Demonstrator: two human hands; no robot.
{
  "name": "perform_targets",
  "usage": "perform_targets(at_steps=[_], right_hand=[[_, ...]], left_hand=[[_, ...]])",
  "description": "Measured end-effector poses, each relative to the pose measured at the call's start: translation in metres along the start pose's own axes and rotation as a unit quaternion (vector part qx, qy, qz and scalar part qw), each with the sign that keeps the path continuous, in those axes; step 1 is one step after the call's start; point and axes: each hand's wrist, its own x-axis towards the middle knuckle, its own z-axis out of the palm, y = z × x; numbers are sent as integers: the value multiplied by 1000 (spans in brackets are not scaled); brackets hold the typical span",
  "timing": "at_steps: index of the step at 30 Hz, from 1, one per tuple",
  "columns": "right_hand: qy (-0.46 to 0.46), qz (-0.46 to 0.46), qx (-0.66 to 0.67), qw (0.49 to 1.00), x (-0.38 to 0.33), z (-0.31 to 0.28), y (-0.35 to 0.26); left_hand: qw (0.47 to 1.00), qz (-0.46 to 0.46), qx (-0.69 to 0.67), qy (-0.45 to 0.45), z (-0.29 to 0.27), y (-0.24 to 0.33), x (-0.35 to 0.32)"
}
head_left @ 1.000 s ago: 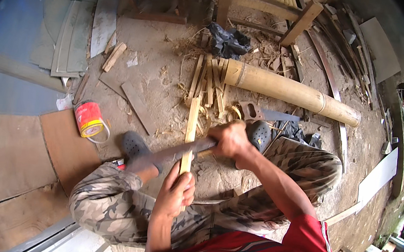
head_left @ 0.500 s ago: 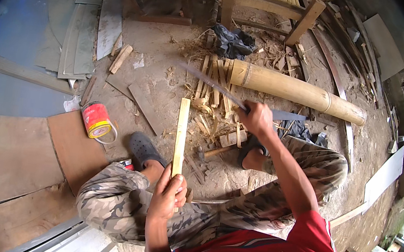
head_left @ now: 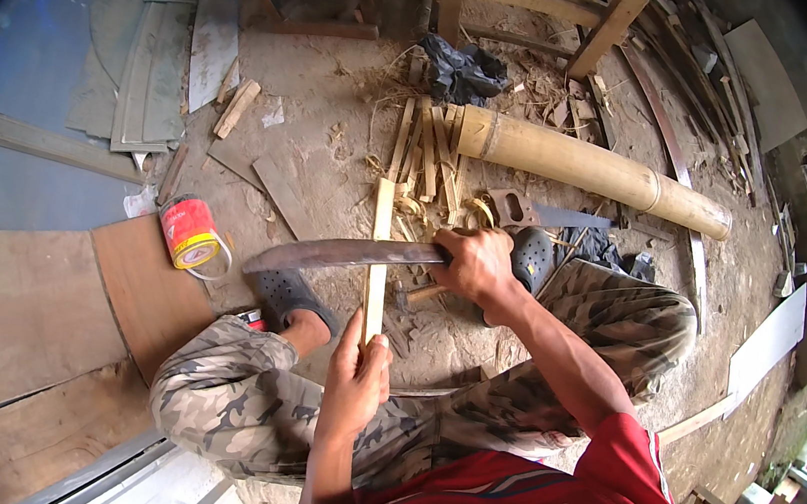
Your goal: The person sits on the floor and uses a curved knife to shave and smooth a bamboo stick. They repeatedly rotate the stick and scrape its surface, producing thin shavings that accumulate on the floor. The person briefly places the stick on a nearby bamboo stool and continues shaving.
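Note:
My left hand point(head_left: 355, 372) is closed round the lower end of a pale bamboo strip point(head_left: 375, 299), which points away from me. In my right hand point(head_left: 479, 264) is the handle of a machete point(head_left: 348, 253). Its long, dark, curved blade lies across the strip about midway and reaches left over my shoe. Past the strip's far end, several split bamboo pieces point(head_left: 425, 159) lie on the ground. To their right rests a thick bamboo pole point(head_left: 576, 162).
A handsaw point(head_left: 554, 215) lies beyond my right hand, near black plastic point(head_left: 595, 250). At left stands a red and yellow can point(head_left: 189, 234). A hammer point(head_left: 425, 295) is partly hidden beneath my right hand. Bamboo-topped wooden furniture point(head_left: 529, 6) stands at the back.
The machete has come down toward me and now lies across the strip; before, it was raised beyond it. The strip has shifted slightly right and away, still in my left hand.

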Motion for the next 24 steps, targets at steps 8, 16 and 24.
perform_targets(at_steps=[8,16,24], right_hand=[[-54,61,-9,997,12,11,24],[-101,20,-95,990,-2,14,17],[-101,-5,-20,995,-19,-5,-11]], left_hand=[[999,-25,21,22,1,-7,-9],[997,-12,68,36,3,-14,-9],[996,25,79,32,4,-11,9]])
